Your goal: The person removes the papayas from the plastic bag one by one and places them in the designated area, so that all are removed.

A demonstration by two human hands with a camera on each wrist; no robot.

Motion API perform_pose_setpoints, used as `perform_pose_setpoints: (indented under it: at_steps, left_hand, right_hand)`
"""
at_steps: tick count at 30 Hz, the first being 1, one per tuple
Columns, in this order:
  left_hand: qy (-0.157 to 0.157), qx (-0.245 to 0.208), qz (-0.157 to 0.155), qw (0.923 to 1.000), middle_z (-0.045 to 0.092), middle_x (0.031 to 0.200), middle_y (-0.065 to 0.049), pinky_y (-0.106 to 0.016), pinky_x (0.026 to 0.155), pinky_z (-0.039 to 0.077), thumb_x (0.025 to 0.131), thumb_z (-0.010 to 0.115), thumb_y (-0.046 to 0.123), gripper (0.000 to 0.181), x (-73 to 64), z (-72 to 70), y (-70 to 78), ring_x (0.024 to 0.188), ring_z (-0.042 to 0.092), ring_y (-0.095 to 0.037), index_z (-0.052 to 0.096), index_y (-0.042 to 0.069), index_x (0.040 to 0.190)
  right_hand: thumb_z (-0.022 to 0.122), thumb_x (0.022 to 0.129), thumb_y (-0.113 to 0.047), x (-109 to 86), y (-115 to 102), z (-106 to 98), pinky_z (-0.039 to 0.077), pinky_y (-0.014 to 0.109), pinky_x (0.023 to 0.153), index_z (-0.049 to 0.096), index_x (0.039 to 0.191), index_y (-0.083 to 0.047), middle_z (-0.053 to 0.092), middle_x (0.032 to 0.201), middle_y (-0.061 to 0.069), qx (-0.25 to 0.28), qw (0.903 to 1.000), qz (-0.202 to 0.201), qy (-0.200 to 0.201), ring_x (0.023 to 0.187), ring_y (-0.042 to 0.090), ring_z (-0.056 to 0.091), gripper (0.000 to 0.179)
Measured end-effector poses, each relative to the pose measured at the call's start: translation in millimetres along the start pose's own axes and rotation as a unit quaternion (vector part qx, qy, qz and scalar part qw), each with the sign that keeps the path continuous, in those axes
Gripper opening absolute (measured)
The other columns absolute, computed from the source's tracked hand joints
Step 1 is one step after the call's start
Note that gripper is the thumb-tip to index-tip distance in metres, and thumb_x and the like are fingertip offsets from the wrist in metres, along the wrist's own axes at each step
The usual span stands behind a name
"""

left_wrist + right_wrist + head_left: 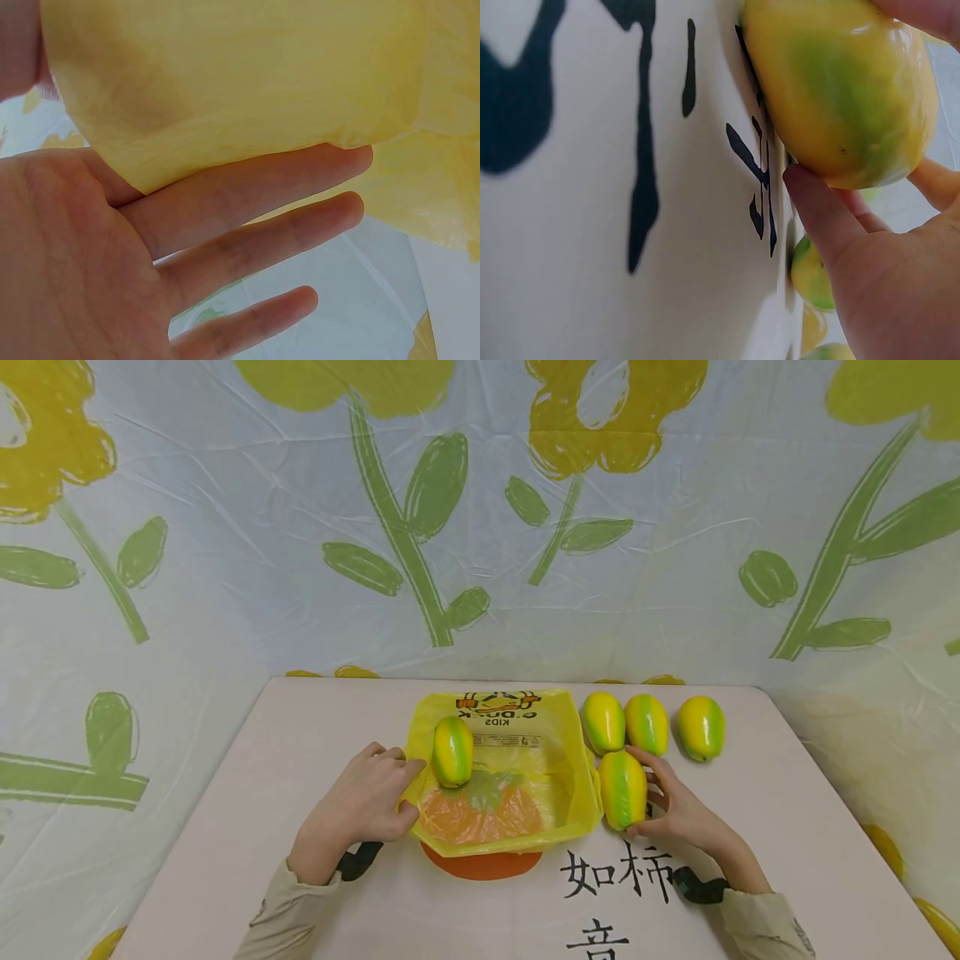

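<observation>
A yellow plastic bag (558,777) lies open on the table, printed with a cartoon and lettering. One yellow-and-green mango (453,752) is in its left part. At the bag's left edge, my left hand (367,797) holds the film; the left wrist view shows the yellow plastic (247,75) between thumb and fingers, the lower fingers straight. My right hand (686,806) grips another glossy mango (623,790) beside the bag's right edge, thumb at its near end and fingers around the far end. In the right wrist view this mango (840,90) sits close to the tabletop.
Two mangoes, a left one (603,722) and a right one (647,724), stand side by side behind the held one. A third mango (701,727) lies farther right. The pale table (480,918) carries black printed characters. Flower-patterned cloth (300,485) hangs behind and at both sides.
</observation>
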State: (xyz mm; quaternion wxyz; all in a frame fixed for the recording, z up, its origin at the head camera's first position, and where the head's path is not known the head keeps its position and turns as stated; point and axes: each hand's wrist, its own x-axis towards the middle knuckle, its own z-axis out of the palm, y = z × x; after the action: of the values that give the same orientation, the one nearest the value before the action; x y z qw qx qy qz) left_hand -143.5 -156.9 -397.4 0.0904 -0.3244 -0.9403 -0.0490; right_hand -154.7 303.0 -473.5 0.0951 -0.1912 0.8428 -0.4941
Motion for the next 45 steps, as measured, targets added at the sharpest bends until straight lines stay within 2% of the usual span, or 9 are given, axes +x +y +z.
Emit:
perform_pose_setpoints:
  at_steps: [10, 20, 27, 34, 42, 45]
  left_hand:
    - [0.010, 0.001, 0.002, 0.9999, 0.063, 0.074, -0.001, -0.040, 0.076, 0.044, 0.065, 0.059, 0.019, 0.041, 0.0, 1.1, 0.2, 0.073, 0.055, -0.019, 0.071, 0.005, 0.101]
    - [0.003, 0.000, 0.001, 1.0000, 0.062, 0.073, -0.001, -0.040, 0.076, 0.044, 0.066, 0.059, 0.017, 0.041, 0.5, 1.4, 0.7, 0.073, 0.055, -0.019, 0.071, 0.004, 0.102]
    - [-0.003, -0.001, -0.003, 1.0000, 0.063, 0.074, -0.001, -0.040, 0.076, 0.044, 0.067, 0.060, 0.018, 0.041, 0.4, 1.1, 0.5, 0.075, 0.056, -0.019, 0.071, 0.003, 0.103]
    - [-0.003, -0.003, -0.002, 1.0000, 0.064, 0.075, -0.002, -0.041, 0.076, 0.044, 0.067, 0.060, 0.017, 0.041, 0.6, 1.4, -0.1, 0.075, 0.056, -0.020, 0.071, 0.003, 0.104]
    - [-0.002, -0.001, -0.003, 1.0000, 0.064, 0.076, -0.002, -0.041, 0.078, 0.044, 0.066, 0.059, 0.018, 0.042, 0.9, 1.6, 0.6, 0.075, 0.056, -0.020, 0.071, 0.004, 0.104]
    - [-0.005, -0.003, -0.004, 1.0000, 0.065, 0.077, -0.002, -0.041, 0.079, 0.044, 0.066, 0.059, 0.019, 0.043, 0.9, 1.3, 0.7, 0.076, 0.056, -0.020, 0.071, 0.004, 0.105]
  right_hand:
    - [0.088, 0.067, -0.010, 2.6, 0.5, -0.8, 0.032, 0.010, 0.095, 0.017, 0.158, -0.014, 0.018, 0.156, 0.014, -0.003, 1.0000, 0.009, -0.002, 0.130, 0.041, 0.033, 0.115]
    - [0.089, 0.067, -0.012, 2.1, 3.5, -1.1, 0.034, 0.014, 0.098, 0.017, 0.157, -0.013, 0.023, 0.154, 0.013, -0.009, 0.9999, 0.011, 0.000, 0.127, 0.037, 0.035, 0.116]
    - [0.090, 0.065, -0.012, 2.1, 2.3, -2.6, 0.031, 0.010, 0.095, 0.017, 0.157, -0.014, 0.022, 0.155, 0.012, -0.007, 0.9998, 0.017, 0.003, 0.129, 0.038, 0.035, 0.117]
    - [0.089, 0.066, -0.010, 1.9, 0.1, -4.0, 0.031, 0.009, 0.095, 0.017, 0.157, -0.010, 0.022, 0.155, 0.016, -0.008, 1.0000, 0.002, 0.001, 0.129, 0.041, 0.036, 0.115]
    - [0.088, 0.066, -0.011, 3.4, 3.5, -3.5, 0.034, 0.014, 0.099, 0.020, 0.156, -0.016, 0.024, 0.155, 0.011, -0.012, 0.9996, 0.025, 0.003, 0.133, 0.039, 0.035, 0.113]
    - [0.088, 0.067, -0.011, 4.6, 5.8, -3.4, 0.034, 0.012, 0.098, 0.021, 0.156, -0.015, 0.024, 0.155, 0.012, -0.006, 0.9998, 0.017, 0.001, 0.132, 0.041, 0.036, 0.112]
